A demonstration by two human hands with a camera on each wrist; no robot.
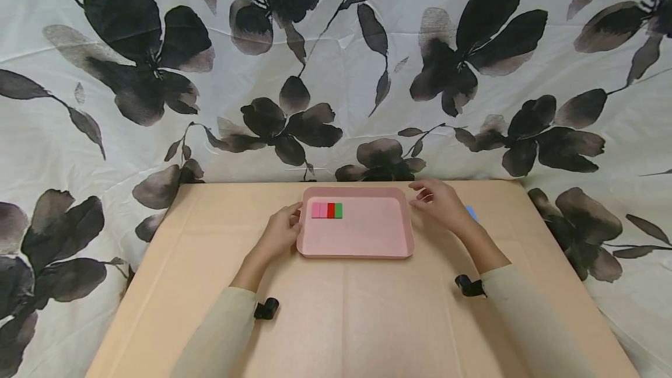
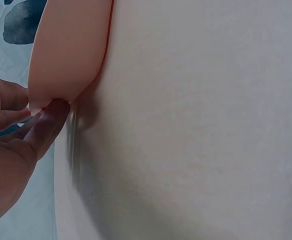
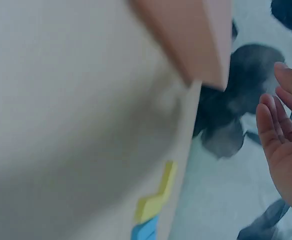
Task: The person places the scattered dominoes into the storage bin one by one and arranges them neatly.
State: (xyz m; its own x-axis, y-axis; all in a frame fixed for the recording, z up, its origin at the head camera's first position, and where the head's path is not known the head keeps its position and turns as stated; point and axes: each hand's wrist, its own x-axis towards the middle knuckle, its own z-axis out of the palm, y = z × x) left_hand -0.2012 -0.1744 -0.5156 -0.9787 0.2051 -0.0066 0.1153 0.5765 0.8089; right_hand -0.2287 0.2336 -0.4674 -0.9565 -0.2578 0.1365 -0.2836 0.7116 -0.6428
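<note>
A pink rectangular tray lies on the table near its far edge. A row of small flat pieces, pink, red and green, sits in its upper left part. At the tray's left side, my left hand grips the edge; the left wrist view shows the fingertips against the outer wall. My right hand hovers beside the far right corner, apart from the tray in the right wrist view, its fingers loosely bent and holding nothing.
Partly hidden by the right forearm, a blue piece lies on the table. The right wrist view shows a yellow piece touching a blue one near the table's edge. A flowered cloth hangs behind.
</note>
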